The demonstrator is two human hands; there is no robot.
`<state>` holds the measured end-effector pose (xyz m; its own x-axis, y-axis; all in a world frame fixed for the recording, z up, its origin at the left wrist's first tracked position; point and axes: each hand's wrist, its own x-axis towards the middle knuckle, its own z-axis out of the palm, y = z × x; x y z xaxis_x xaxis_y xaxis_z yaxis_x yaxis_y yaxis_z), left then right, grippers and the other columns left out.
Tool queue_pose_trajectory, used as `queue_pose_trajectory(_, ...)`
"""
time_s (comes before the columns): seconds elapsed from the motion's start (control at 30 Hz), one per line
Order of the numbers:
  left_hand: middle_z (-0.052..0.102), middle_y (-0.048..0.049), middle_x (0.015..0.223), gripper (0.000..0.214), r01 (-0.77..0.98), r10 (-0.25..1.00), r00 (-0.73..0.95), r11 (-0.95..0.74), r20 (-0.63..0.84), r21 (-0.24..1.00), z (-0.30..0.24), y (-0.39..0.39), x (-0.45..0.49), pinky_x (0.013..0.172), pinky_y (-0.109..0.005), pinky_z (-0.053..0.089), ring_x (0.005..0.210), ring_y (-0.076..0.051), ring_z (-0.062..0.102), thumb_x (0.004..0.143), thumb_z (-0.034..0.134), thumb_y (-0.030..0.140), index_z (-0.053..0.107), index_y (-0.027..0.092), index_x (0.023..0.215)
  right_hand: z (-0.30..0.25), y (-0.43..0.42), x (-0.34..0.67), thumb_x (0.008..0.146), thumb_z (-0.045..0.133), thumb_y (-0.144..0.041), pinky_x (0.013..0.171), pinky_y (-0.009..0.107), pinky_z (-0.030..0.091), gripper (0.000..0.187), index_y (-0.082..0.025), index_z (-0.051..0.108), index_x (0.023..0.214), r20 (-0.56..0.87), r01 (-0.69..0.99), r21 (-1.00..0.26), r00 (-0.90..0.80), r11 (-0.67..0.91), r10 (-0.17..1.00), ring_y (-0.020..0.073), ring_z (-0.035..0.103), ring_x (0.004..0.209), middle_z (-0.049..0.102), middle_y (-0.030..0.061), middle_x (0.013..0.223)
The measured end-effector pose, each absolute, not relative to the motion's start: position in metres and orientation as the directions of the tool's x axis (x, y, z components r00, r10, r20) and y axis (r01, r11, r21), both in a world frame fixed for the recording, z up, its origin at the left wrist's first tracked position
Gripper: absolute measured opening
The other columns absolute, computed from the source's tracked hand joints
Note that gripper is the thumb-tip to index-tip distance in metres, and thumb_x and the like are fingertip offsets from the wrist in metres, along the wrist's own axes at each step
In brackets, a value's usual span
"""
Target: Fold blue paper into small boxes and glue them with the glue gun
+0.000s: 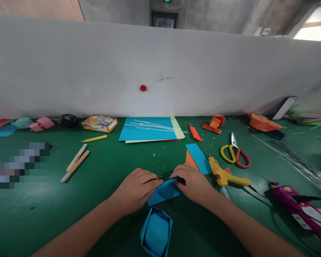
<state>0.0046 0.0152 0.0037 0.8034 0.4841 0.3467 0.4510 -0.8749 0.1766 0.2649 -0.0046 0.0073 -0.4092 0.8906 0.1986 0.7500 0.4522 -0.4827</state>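
Observation:
Between my two hands a piece of blue paper (164,191) is held just above the green table, its upper edge bent over. My left hand (137,187) pinches its left end between thumb and fingers. At the right end, my right hand (191,182) grips the same paper with curled fingers; a dark gap shows by its fingertips. Closer to me sits a folded blue paper box (157,232), open at the top. Beside my right hand lie a blue paper strip (199,159) and an orange paper piece (191,159), partly covered.
A yellow glue gun (226,173) with a cord, scissors (235,151) and a purple power device (301,208) lie right. Behind are blue sheets (147,132), a red cutter (195,132) and a small box (100,123). Glue sticks (76,164) lie left. A white partition (96,71) stands behind.

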Motion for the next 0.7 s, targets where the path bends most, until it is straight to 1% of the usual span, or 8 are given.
queue_pose_trajectory(0.1, 0.071, -0.0066, 0.114, 0.044, 0.422, 0.444, 0.835, -0.896, 0.325, 0.138, 0.004, 0.017, 0.004, 0.087, -0.038, 0.046, 0.103, -0.022, 0.064, 0.089, 0.054, 0.009, 0.063, 0.027, 0.128, 0.006, -0.006, 0.266, 0.079, 0.059, -0.001, 0.082, 0.033, 0.047, 0.033, -0.023, 0.071, 0.101, 0.208, 0.752, -0.417, -0.468, 0.511, 0.859, 0.0212, 0.058, 0.096, 0.071, 0.0033, 0.102)
queue_pose_trajectory(0.2, 0.072, -0.0067, 0.112, 0.035, 0.445, 0.468, 0.817, -0.883, 0.338, 0.149, 0.006, 0.016, 0.004, 0.086, -0.038, 0.046, 0.101, -0.022, 0.064, 0.094, 0.051, 0.013, 0.065, 0.025, 0.124, 0.005, -0.007, 0.266, 0.081, 0.059, -0.004, 0.079, 0.033, 0.045, 0.032, -0.023, 0.07, 0.105, 0.217, 0.748, -0.316, -0.543, 0.585, 0.811, 0.0222, 0.057, 0.093, 0.07, 0.0046, 0.101)
queue_pose_trajectory(0.27, 0.072, -0.0079, 0.112, 0.032, 0.442, 0.471, 0.809, -0.882, 0.35, 0.164, 0.008, 0.014, 0.005, 0.087, -0.038, 0.046, 0.101, -0.022, 0.064, 0.096, 0.052, 0.018, 0.065, 0.023, 0.125, 0.005, -0.007, 0.266, 0.082, 0.058, -0.005, 0.075, 0.032, 0.043, 0.03, -0.022, 0.069, 0.104, 0.219, 0.743, -0.266, -0.574, 0.614, 0.789, 0.0217, 0.057, 0.09, 0.068, 0.0049, 0.097)
queue_pose_trajectory(0.33, 0.072, -0.009, 0.115, 0.034, 0.41, 0.451, 0.824, -0.893, 0.343, 0.189, 0.01, 0.012, 0.006, 0.088, -0.039, 0.047, 0.103, -0.023, 0.064, 0.096, 0.057, 0.026, 0.062, 0.022, 0.13, 0.005, -0.007, 0.266, 0.082, 0.056, -0.005, 0.072, 0.031, 0.041, 0.029, -0.022, 0.069, 0.102, 0.215, 0.741, -0.249, -0.586, 0.624, 0.781, 0.0203, 0.057, 0.086, 0.067, 0.0044, 0.093)
queue_pose_trajectory(0.43, 0.069, -0.0099, 0.124, 0.045, 0.342, 0.4, 0.862, -0.913, 0.312, 0.223, 0.01, 0.012, 0.005, 0.092, -0.04, 0.047, 0.111, -0.025, 0.062, 0.093, 0.065, 0.039, 0.059, 0.025, 0.135, 0.007, -0.007, 0.266, 0.084, 0.054, -0.005, 0.07, 0.03, 0.04, 0.029, -0.022, 0.069, 0.102, 0.198, 0.731, -0.23, -0.612, 0.643, 0.766, 0.0199, 0.057, 0.085, 0.066, 0.0041, 0.093)
queue_pose_trajectory(0.5, 0.068, -0.0093, 0.129, 0.045, 0.323, 0.383, 0.872, -0.918, 0.304, 0.23, 0.01, 0.012, 0.004, 0.095, -0.042, 0.047, 0.115, -0.026, 0.061, 0.093, 0.065, 0.039, 0.058, 0.026, 0.136, 0.009, -0.008, 0.267, 0.085, 0.053, -0.006, 0.07, 0.031, 0.04, 0.029, -0.022, 0.069, 0.103, 0.186, 0.72, -0.208, -0.635, 0.662, 0.749, 0.0211, 0.057, 0.087, 0.067, 0.0047, 0.095)
queue_pose_trajectory(0.63, 0.068, -0.0068, 0.129, 0.038, 0.326, 0.394, 0.866, -0.912, 0.308, 0.249, 0.01, 0.012, 0.004, 0.098, -0.042, 0.045, 0.116, -0.025, 0.06, 0.095, 0.06, 0.028, 0.06, 0.026, 0.133, 0.015, -0.011, 0.272, 0.089, 0.051, -0.007, 0.076, 0.033, 0.043, 0.03, -0.02, 0.068, 0.11, 0.181, 0.665, -0.204, -0.695, 0.718, 0.696, 0.022, 0.057, 0.092, 0.068, 0.0061, 0.102)
queue_pose_trajectory(0.7, 0.068, -0.0082, 0.129, 0.039, 0.321, 0.395, 0.869, -0.909, 0.297, 0.267, 0.012, 0.012, 0.004, 0.097, -0.042, 0.046, 0.116, -0.025, 0.06, 0.094, 0.062, 0.033, 0.06, 0.024, 0.132, 0.017, -0.011, 0.275, 0.092, 0.05, -0.009, 0.081, 0.034, 0.045, 0.03, -0.02, 0.068, 0.114, 0.194, 0.63, -0.219, -0.72, 0.745, 0.666, 0.022, 0.057, 0.095, 0.069, 0.0064, 0.106)
